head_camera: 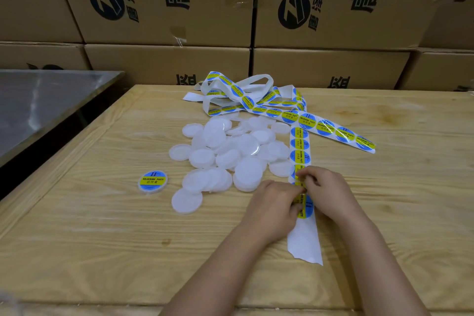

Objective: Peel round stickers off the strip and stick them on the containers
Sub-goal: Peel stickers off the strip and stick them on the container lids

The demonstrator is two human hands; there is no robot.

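A wall of stacked brown cardboard boxes with black printing (166, 7) stands behind the pale wooden tabletop (102, 226), and a grey metal surface (38, 105) adjoins it on the left. On the wood, a long white paper backing strip carrying round blue-and-yellow stickers (300, 146) tangles at the far edge and runs toward the person, its near end already bare. Just left of it lies a heap of translucent white round plastic containers (230, 151), overlapping loosely. The left hand (272, 210) and right hand (328, 190) meet on the strip's near stretch, each grip closed in a fingertip pinch on it; which one lifts a sticker's edge I cannot tell. One labelled white container (152, 181) sits apart to the left. The last round sticker (306, 206) shows between the hands. The strip is likely feather-light and floppy, so one grip should pin the backing while the other catches a sticker at its rim. The glossy stickers probably curl and cling to skin, so they are best held by the edge. The containers look light and liable to skid, so each needs steadying while a sticker is pressed on.
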